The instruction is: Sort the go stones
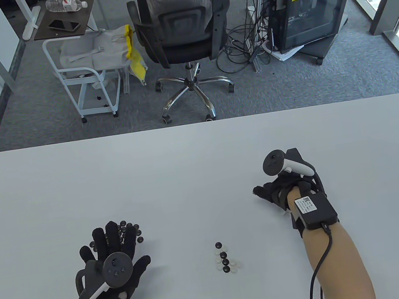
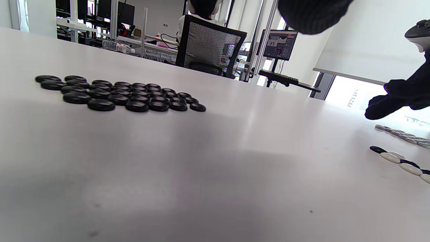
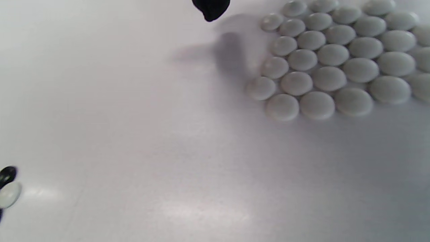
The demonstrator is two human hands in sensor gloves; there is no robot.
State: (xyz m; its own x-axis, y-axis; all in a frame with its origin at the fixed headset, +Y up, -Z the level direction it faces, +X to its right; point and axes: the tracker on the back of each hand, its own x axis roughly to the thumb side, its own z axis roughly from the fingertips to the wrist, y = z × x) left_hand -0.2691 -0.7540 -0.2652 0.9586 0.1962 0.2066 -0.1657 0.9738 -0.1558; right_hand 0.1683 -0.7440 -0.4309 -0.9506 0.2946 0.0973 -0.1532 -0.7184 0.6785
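Stones in three groups on the white counter (image 1: 202, 164).
Left hand (image 1: 112, 254) lies flat, fingers spread over the black pile (image 2: 117, 94); right hand (image 1: 279, 189) hovers above the white pile (image 3: 336, 60), its grip unclear. Mixed stones (image 1: 225, 258) sit between them.

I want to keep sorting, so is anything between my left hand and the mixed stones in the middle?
Nothing visible: only bare table lies between the left hand and the mixed stones.

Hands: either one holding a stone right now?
Left hand: flat, fingers spread over the black stones, holding nothing. Right hand: cannot tell; its fingers are hidden.
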